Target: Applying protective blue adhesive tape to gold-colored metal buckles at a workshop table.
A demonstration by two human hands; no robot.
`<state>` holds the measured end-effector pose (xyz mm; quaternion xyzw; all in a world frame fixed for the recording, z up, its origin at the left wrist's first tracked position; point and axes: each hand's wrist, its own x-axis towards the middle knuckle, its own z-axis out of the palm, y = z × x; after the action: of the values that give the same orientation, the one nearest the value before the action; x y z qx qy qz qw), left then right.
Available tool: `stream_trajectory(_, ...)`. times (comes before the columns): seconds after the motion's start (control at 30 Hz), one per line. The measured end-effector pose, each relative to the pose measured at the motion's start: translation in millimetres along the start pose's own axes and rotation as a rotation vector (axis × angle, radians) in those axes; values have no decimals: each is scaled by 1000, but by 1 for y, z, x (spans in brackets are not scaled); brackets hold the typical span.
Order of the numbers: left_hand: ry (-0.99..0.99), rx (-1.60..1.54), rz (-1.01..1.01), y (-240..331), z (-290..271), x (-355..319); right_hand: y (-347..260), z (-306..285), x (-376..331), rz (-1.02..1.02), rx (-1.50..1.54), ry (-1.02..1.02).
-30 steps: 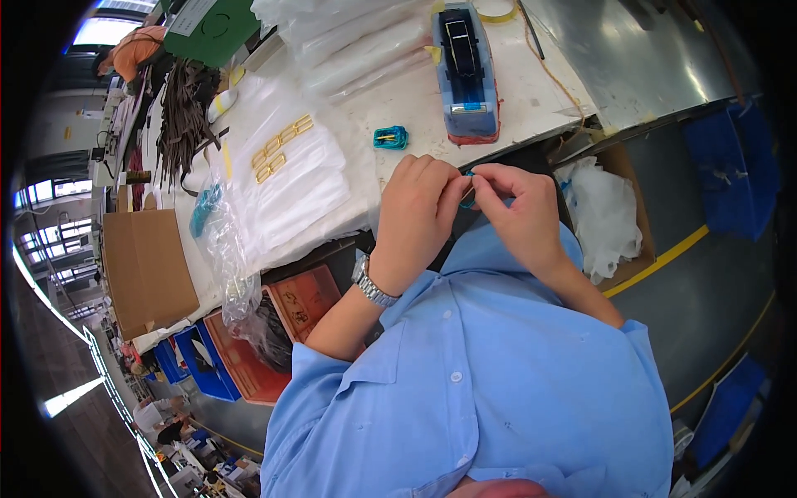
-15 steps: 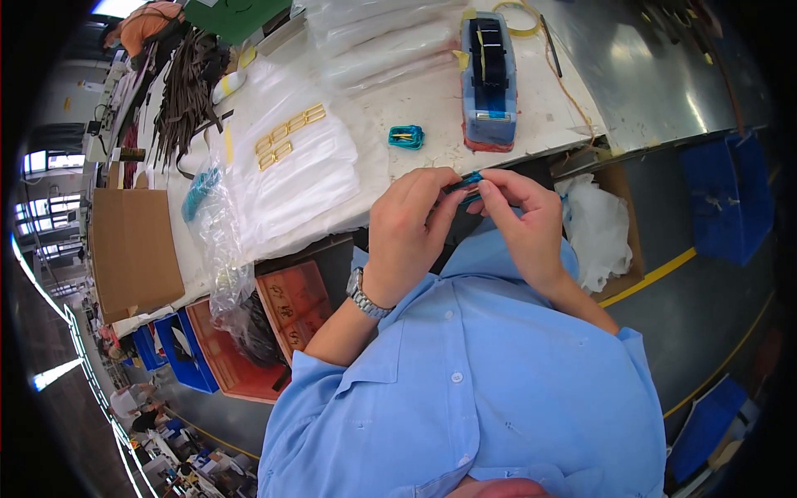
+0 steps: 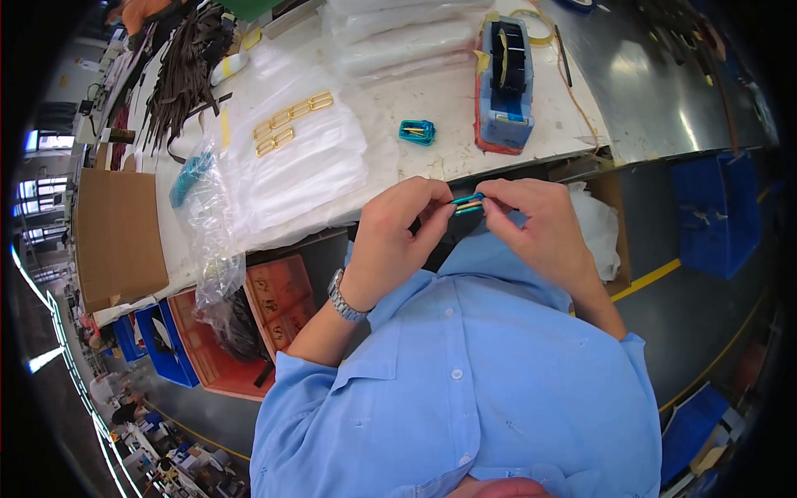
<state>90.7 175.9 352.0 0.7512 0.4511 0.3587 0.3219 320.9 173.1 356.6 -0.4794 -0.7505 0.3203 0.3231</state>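
Though unclear, handwriting point(image 3: 286, 304) on orange crate point(image 3: 224, 378); left hand point(image 3: 390, 236) and right hand point(image 3: 535, 224), pinching grip on teal-and-gold pieces point(image 3: 468, 204).

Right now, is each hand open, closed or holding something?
Left hand: closed, pinching the left end of a teal-and-gold buckle.
Right hand: closed, pinching the buckle's right end.

The held piece point(image 3: 468, 205) and the bundle point(image 3: 417, 132) beyond it are teal with gold. The frames point(image 3: 291, 114) at left are gold on white sheeting point(image 3: 307, 178); the far dispenser point(image 3: 508, 128) is blue and red, the near shirt point(image 3: 423, 390) plain light blue.
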Motion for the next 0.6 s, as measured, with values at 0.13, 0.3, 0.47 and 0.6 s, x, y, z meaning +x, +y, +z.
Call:
stream_trajectory(0.13,-165,-44,-83,0,-13,-4,-2,-9,6,-81,-91,-205)
stream_trajectory(0.3,-280,-115,-151,-8,-24,-2,4,3,6,-196,-203,-351)
stream_trajectory(0.47,-361,-152,-195,-19,-31,-8,5,12,10,-167,-48,-390)
stream_trajectory(0.6,-304,-109,-114,-30,-35,-9,-2,18,19,-159,-68,-338)
